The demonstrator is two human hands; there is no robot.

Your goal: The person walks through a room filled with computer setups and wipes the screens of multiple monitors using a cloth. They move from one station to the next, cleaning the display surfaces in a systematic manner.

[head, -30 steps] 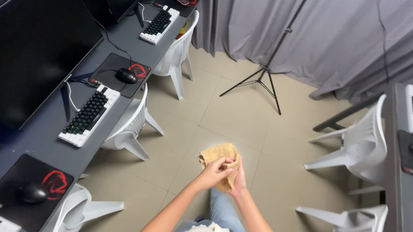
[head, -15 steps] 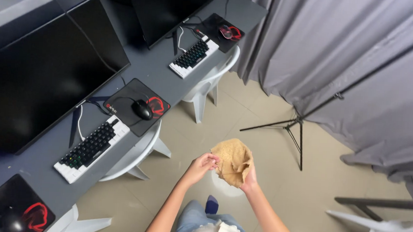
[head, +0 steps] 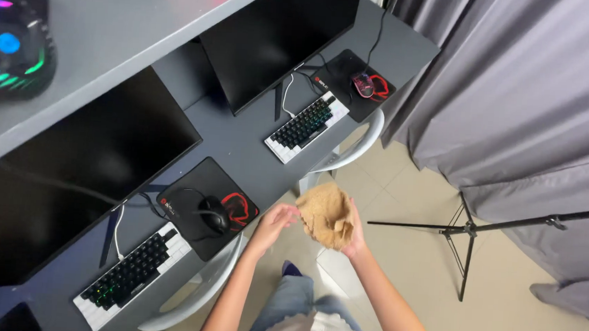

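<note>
Beside the long grey desk (head: 254, 149), above the tiled floor (head: 402, 192), a tan cloth (head: 325, 214) is held bunched in front of the person's body. Right hand (head: 353, 232): fingers wrapped behind and under the cloth, grasping it from the side away from the desk. Left hand (head: 276, 224): fingers loosely curled and spread, the tips at the cloth's desk-side edge; whether they pinch the fabric cannot be told. Nearest desk items: a black mouse (head: 215, 215) on a black mouse pad (head: 203, 204) with a red emblem, and, farther along the desk edge towards the viewer, a black-and-white keyboard (head: 131, 278) with lit keys. A white plastic chair (head: 194, 296) is tucked under the desk below that keyboard. Farther up the desk stand a second keyboard (head: 307, 127), a second mouse pad (head: 354, 84) and two dark monitors (head: 275, 35). On the side of the cloth away from the desk hang grey curtains (head: 530, 105), with a black tripod stand (head: 464, 237) on the floor before them. Compared with half a second earlier, the view has shifted so the desk fills more of the frame, the cloth sits closer to the desk edge, and the left hand has drawn slightly off the cloth.
</note>
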